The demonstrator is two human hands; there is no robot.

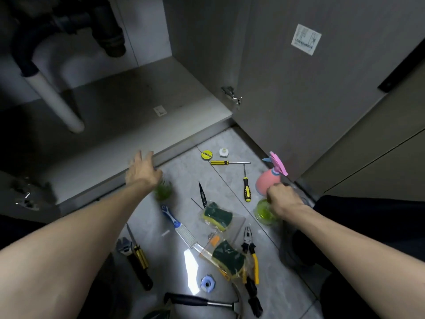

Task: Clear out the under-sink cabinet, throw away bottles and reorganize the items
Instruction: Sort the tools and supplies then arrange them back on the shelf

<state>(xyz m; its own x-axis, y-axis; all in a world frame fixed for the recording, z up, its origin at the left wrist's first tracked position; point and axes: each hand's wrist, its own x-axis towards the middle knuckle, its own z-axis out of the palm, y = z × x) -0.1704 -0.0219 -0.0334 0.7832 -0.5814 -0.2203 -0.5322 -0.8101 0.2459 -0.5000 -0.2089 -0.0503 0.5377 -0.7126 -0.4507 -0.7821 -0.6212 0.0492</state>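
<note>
My right hand is clenched beside the pink plastic spray bottle, left hand open; a careless swing could topple it onto the yellow-handled screwdriver.

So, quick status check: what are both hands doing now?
Left hand open, over cabinet edge. Right hand closed at pink spray bottle. Cabinet floor cleared. Tools, sponges scattered on grey tiled floor.
</note>
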